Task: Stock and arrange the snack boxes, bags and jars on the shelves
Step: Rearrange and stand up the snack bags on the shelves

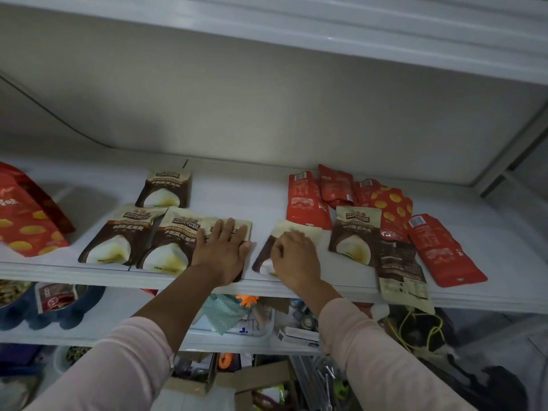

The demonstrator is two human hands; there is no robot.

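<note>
Pouches labelled 三只松鼠 lay flat on shelf (231,194), tops pointing away, long axes front-to-back. Left hand (221,247) pressed left pouch (243,229), fingers straight. Right hand (296,256) curled over right pouch (310,232), grip unclear.

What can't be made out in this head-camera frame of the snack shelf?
- Head view: the left hand covers most of one brown-and-cream pouch.
- Head view: the right hand hides much of a second pouch; pinching or just resting, unclear.
- Head view: the big red bag is cut by the left edge.
- Head view: lower-shelf clutter is dim, partly behind the pink sleeves.
</note>
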